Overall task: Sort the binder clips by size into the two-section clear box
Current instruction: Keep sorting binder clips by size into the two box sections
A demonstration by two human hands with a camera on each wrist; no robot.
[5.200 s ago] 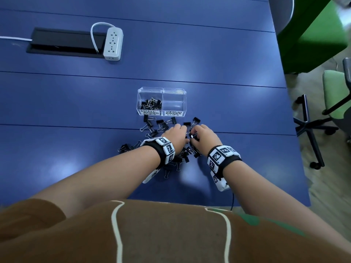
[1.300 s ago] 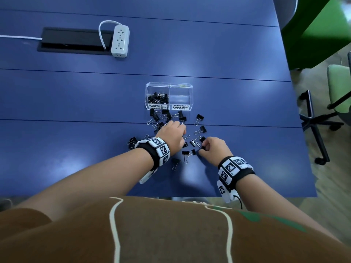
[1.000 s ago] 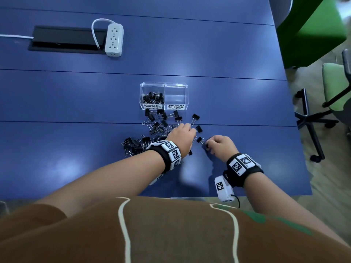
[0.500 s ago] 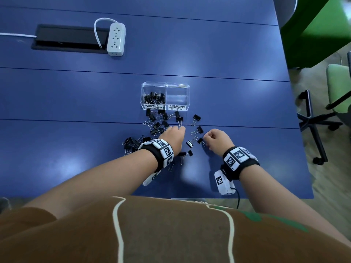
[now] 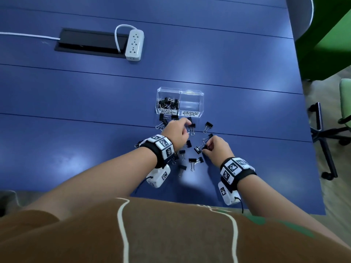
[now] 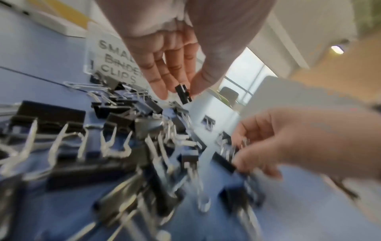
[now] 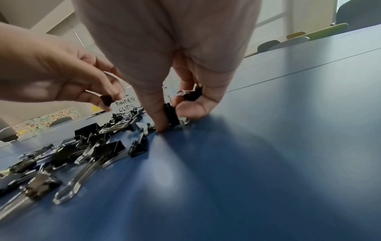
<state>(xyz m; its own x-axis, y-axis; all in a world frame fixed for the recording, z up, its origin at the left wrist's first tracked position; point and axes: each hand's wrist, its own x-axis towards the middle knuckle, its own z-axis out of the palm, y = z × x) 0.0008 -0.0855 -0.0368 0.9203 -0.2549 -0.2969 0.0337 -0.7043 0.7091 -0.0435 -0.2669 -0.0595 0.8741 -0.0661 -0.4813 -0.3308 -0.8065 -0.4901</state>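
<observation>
The two-section clear box (image 5: 191,93) stands on the blue table; its left section, labelled small, holds several black clips (image 5: 168,103), its right section, labelled medium, looks bare. Several black binder clips (image 5: 192,161) lie scattered in front of it. My left hand (image 5: 175,131) pinches a small clip (image 6: 183,93) between thumb and fingertips, lifted just in front of the box. My right hand (image 5: 216,149) is down on the table, pinching a clip (image 7: 171,116) between thumb and forefinger, with another clip (image 7: 190,93) tucked under its curled fingers.
A white power strip (image 5: 134,44) and a black cable hatch (image 5: 89,43) lie at the far left of the table (image 5: 76,101). The table's right edge runs past the hands, with office chairs (image 5: 334,118) beyond it.
My left hand has moved forward from the pile toward the box, lifting a small clip. My right hand stays low at the right of the pile and has closed on clips.
</observation>
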